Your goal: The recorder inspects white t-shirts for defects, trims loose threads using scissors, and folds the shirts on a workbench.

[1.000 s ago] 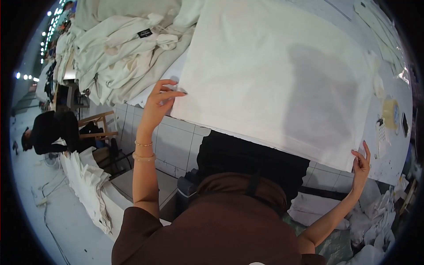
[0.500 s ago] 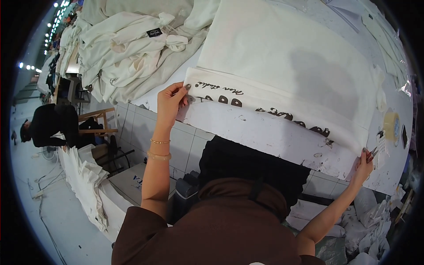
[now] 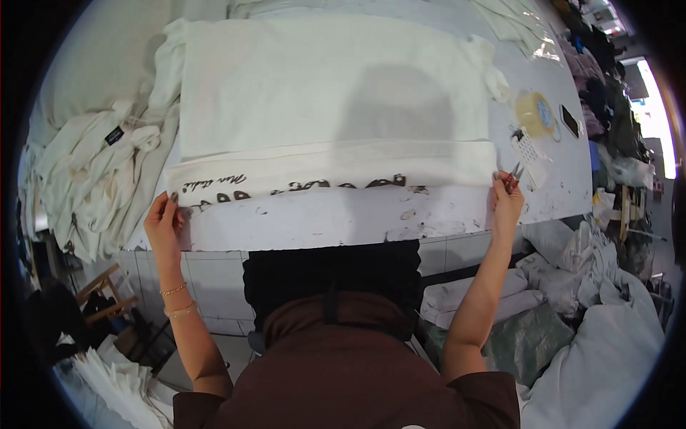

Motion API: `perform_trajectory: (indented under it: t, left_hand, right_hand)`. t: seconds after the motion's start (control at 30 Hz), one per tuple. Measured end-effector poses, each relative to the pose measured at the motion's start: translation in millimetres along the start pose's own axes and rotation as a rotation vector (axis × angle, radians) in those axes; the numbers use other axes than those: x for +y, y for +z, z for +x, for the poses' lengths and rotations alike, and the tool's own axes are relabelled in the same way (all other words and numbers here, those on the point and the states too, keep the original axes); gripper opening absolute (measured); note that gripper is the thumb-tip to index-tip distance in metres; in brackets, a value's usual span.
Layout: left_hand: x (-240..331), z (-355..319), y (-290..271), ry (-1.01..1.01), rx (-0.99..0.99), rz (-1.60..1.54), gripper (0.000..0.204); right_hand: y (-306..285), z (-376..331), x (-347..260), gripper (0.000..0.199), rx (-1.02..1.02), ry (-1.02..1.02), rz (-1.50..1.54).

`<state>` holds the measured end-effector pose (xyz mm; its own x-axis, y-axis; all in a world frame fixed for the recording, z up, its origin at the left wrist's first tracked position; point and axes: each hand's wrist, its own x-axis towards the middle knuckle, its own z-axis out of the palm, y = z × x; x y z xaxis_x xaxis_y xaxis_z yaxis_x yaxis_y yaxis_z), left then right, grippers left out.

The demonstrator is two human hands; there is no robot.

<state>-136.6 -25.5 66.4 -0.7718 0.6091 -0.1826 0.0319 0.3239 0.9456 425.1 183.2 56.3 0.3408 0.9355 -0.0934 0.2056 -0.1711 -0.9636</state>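
A white shirt (image 3: 286,86) lies flat on the table in front of me, its near end folded over into a long band. Dark lettering and dark printed shapes run along that folded band (image 3: 343,163). My left hand (image 3: 164,218) pinches the band's left corner between thumb and fingers. At the opposite corner, my right hand (image 3: 507,200) grips the cloth. Small scissors or thread snips (image 3: 512,182) with red handles are also tucked in the right hand, their metal blades pointing away from me. The band looks stretched fairly straight between both hands.
Piled white garments (image 3: 100,179) with a dark label lie left on the white table (image 3: 300,229). To the right are a tape roll (image 3: 534,114), a phone (image 3: 569,121) and a small white perforated card (image 3: 527,154). Bags and cloth bundles (image 3: 557,272) fill the floor at right.
My view has turned to the right, so the shirt now sits squarely before me. Both hands keep hold of the folded band's corners, and the snips stay in the right hand.
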Motion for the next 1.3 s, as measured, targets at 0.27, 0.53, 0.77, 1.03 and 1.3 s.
perform_trajectory:
  t: [0.27, 0.53, 0.77, 1.03, 1.3]
  left_hand:
    - [-9, 8, 9, -0.002, -0.027, -0.053, 0.017]
    - [-11, 11, 3, 0.017, -0.075, 0.026, 0.018]
    - [0, 16, -5, -0.004, -0.070, 0.205, 0.023]
    - [69, 52, 65, 0.517, -0.002, 0.444, 0.019]
    - [99, 146, 141, 0.331, 0.092, 0.748, 0.036]
  right_hand:
    - [-9, 2, -3, 0.012, 0.003, 0.004, 0.109]
    - [-5, -2, -4, 0.011, -0.038, 0.022, 0.200]
    - [-14, 17, 8, 0.011, 0.011, -0.067, 0.122]
    - [-67, 110, 5, 0.032, 0.633, -0.345, -0.951]
    - [76, 144, -48, 0.038, 0.178, -0.228, -0.649]
